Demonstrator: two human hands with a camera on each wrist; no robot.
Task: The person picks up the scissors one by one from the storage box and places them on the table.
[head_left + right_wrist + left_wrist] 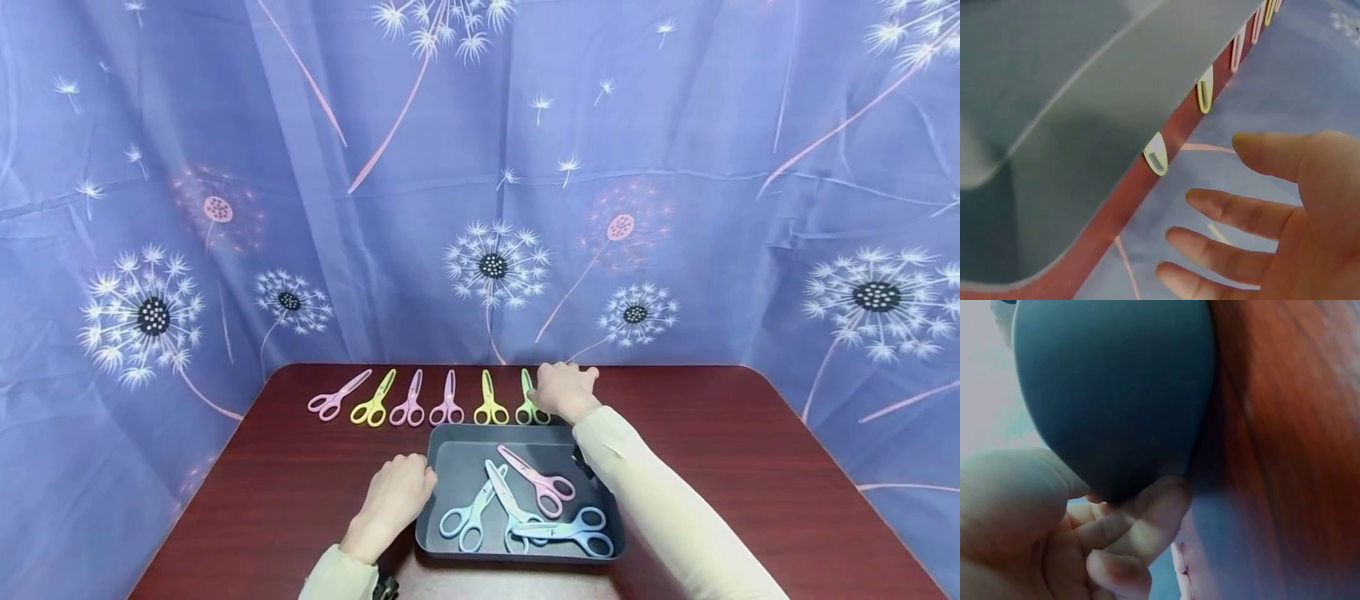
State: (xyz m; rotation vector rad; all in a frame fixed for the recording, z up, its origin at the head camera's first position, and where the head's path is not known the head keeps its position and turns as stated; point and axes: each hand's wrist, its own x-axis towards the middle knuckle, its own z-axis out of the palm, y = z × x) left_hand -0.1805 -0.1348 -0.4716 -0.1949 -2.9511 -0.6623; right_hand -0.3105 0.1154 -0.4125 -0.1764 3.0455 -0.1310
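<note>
A dark grey tray holds a pink pair of scissors and several blue pairs, some overlapping. My left hand grips its left side; in the left wrist view, thumb and curled fingers pinch the tray wall. Beyond the tray's back edge, my right hand is beside the green scissors, partly covering their handles in the head view. The right wrist view shows this hand with fingers spread and nothing held, apart from the green scissors' tip.
Left of the green scissors, a row along the table's back edge has yellow scissors, more yellow ones and several pink-purple pairs. The dark red table meets a blue dandelion-patterned curtain behind.
</note>
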